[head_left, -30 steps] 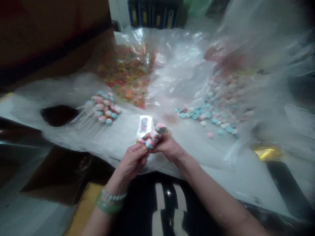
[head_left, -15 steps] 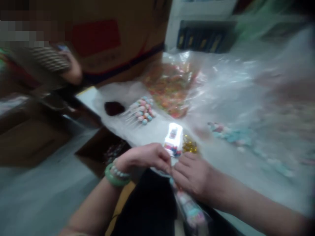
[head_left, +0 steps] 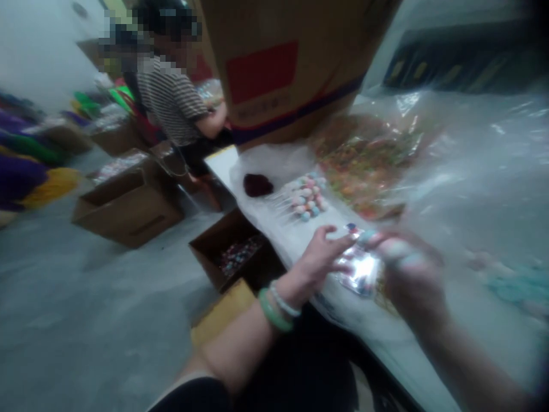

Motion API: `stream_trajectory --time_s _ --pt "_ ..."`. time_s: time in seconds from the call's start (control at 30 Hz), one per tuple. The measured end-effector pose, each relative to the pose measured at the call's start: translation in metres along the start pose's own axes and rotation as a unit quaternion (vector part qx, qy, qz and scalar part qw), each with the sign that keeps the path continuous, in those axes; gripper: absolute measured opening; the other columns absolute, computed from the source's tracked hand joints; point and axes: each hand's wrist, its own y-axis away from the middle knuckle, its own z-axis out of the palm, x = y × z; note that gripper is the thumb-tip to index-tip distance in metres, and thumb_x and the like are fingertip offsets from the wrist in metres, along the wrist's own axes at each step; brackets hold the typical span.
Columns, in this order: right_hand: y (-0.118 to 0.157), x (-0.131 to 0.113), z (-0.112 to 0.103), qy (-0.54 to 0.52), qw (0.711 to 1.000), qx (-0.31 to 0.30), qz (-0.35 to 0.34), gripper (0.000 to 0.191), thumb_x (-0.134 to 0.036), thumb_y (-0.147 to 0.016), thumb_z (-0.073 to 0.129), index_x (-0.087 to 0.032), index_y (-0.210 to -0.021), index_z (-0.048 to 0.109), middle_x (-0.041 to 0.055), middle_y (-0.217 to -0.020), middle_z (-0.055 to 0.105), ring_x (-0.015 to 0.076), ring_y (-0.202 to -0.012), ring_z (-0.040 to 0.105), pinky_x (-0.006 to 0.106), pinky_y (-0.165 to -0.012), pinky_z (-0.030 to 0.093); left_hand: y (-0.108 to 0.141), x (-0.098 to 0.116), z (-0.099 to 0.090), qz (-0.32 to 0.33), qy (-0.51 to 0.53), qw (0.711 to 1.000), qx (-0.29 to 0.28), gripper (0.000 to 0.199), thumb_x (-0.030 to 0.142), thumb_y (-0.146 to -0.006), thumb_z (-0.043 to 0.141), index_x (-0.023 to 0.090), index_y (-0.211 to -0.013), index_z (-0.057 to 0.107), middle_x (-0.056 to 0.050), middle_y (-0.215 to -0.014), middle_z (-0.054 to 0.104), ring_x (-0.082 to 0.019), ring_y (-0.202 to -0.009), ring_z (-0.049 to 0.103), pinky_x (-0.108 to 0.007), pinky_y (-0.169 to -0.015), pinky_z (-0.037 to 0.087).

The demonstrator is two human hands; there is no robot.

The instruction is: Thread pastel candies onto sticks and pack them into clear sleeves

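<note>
My left hand [head_left: 319, 257], with a green bangle and a beaded bracelet at its wrist, has its fingers spread over the edge of a stack of shiny printed bags [head_left: 362, 272]. To the right of the bags, my right hand [head_left: 414, 280] is blurred and wrapped round a pastel candy pack [head_left: 398, 252]. The pack's narrow end points toward my left fingers. Beyond my left hand lies a pile of white-stick lollipops [head_left: 309, 197] on plastic sheeting. Gold ties [head_left: 388, 294] show partly beneath my right hand.
A dark red lump [head_left: 257, 185] lies near the table's far left edge. Behind are a clear bag of orange-green sweets [head_left: 364, 166] and a large carton [head_left: 295, 63]. Blue-white candies [head_left: 510, 283] lie at right. An open box [head_left: 214, 252] stands below; a person in stripes [head_left: 171, 97] stands beyond.
My hands have parted; the left has opened over the bags. My right hand has lifted the candy pack from near my lap to above the table. The view has swung left.
</note>
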Motion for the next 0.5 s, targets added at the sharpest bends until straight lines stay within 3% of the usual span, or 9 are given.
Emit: stream_trajectory --time_s 0.07,0.1,0.17,0.2,0.27,0.37,0.43,0.47,0.5 --pt "0.01 -0.003 -0.005 0.117 0.991 -0.033 -0.06 0.013 -0.031 -0.079 0.069 -0.02 -0.072 0.064 0.0026 -0.066 0.057 0.0173 -0.066 0.051 0.03 -0.065 0.041 0.006 -0.001 -0.014 -0.172 0.078 0.967 -0.173 0.062 0.072 -0.079 0.06 0.013 -0.097 0.061 -0.01 -0.084 0.062 -0.02 -0.068 0.062 -0.034 -0.061 0.053" --pt "0.014 -0.007 -0.007 0.15 0.985 -0.054 -0.063 0.015 -0.03 -0.077 0.071 -0.02 -0.069 0.064 0.0032 -0.065 0.058 0.0172 -0.067 0.051 0.03 -0.068 0.041 0.009 -0.001 -0.021 -0.214 0.082 0.95 -0.213 0.065 0.077 -0.076 0.059 0.013 -0.088 0.062 -0.008 -0.074 0.06 -0.018 -0.059 0.059 -0.031 -0.054 0.05" --pt "0.018 -0.012 -0.007 0.23 0.963 -0.131 -0.057 0.022 -0.028 -0.084 0.06 -0.019 -0.065 0.06 0.0047 -0.066 0.058 0.0169 -0.068 0.051 0.03 -0.07 0.041 0.014 -0.001 -0.033 -0.179 0.048 0.968 -0.17 0.054 0.068 -0.078 0.066 0.014 -0.079 0.061 0.0 -0.061 0.053 -0.01 -0.044 0.046 -0.02 -0.042 0.037" --pt "0.018 -0.011 -0.006 0.216 0.965 -0.148 0.005 0.022 -0.026 -0.085 0.056 -0.018 -0.065 0.058 0.0053 -0.069 0.058 0.0165 -0.069 0.052 0.029 -0.068 0.041 0.014 0.001 -0.04 -0.157 0.001 0.976 -0.154 0.046 0.06 -0.08 0.068 0.014 -0.082 0.064 0.0 -0.062 0.054 -0.008 -0.044 0.045 -0.019 -0.041 0.034" --pt "0.016 -0.004 -0.003 0.074 0.956 -0.19 0.21 0.022 -0.029 -0.085 0.055 -0.017 -0.066 0.055 0.0025 -0.063 0.054 0.0135 -0.06 0.049 0.025 -0.059 0.039 0.014 0.007 -0.053 -0.117 -0.145 0.971 -0.149 0.035 0.047 -0.082 0.072 0.015 -0.095 0.07 -0.003 -0.075 0.064 -0.009 -0.052 0.051 -0.019 -0.048 0.039" --pt "0.018 0.011 0.003 -0.157 0.846 -0.263 0.436 0.026 -0.036 -0.086 0.056 -0.017 -0.07 0.055 -0.0009 -0.058 0.051 0.011 -0.05 0.045 0.023 -0.052 0.037 0.016 0.018 -0.066 -0.025 -0.347 0.921 -0.177 0.032 0.039 -0.078 0.075 0.019 -0.103 0.076 -0.006 -0.092 0.073 -0.019 -0.08 0.065 -0.026 -0.07 0.05" --pt "0.026 0.015 0.01 -0.198 0.8 -0.305 0.477 0.02 -0.032 -0.084 0.058 -0.017 -0.072 0.056 -0.0018 -0.058 0.053 0.0108 -0.05 0.047 0.023 -0.053 0.04 0.022 0.023 -0.07 0.029 -0.441 0.877 -0.189 0.027 0.037 -0.077 0.076 0.023 -0.1 0.078 -0.005 -0.092 0.074 -0.022 -0.085 0.066 -0.027 -0.074 0.051" --pt "0.03 0.014 0.014 -0.165 0.807 -0.321 0.468 0.016 -0.028 -0.082 0.06 -0.017 -0.071 0.057 -0.0024 -0.058 0.053 0.0109 -0.051 0.048 0.023 -0.054 0.04 0.027 0.024 -0.071 0.04 -0.467 0.864 -0.184 0.024 0.035 -0.075 0.076 0.026 -0.097 0.079 -0.004 -0.089 0.074 -0.022 -0.083 0.066 -0.026 -0.072 0.05" --pt "0.034 0.012 0.018 -0.098 0.833 -0.331 0.433 0.014 -0.025 -0.081 0.062 -0.018 -0.07 0.057 -0.0027 -0.059 0.055 0.0113 -0.054 0.05 0.023 -0.056 0.041 0.032 0.023 -0.074 0.039 -0.467 0.87 -0.154 0.019 0.033 -0.074 0.077 0.027 -0.093 0.079 -0.003 -0.083 0.073 -0.021 -0.079 0.066 -0.024 -0.068 0.05"
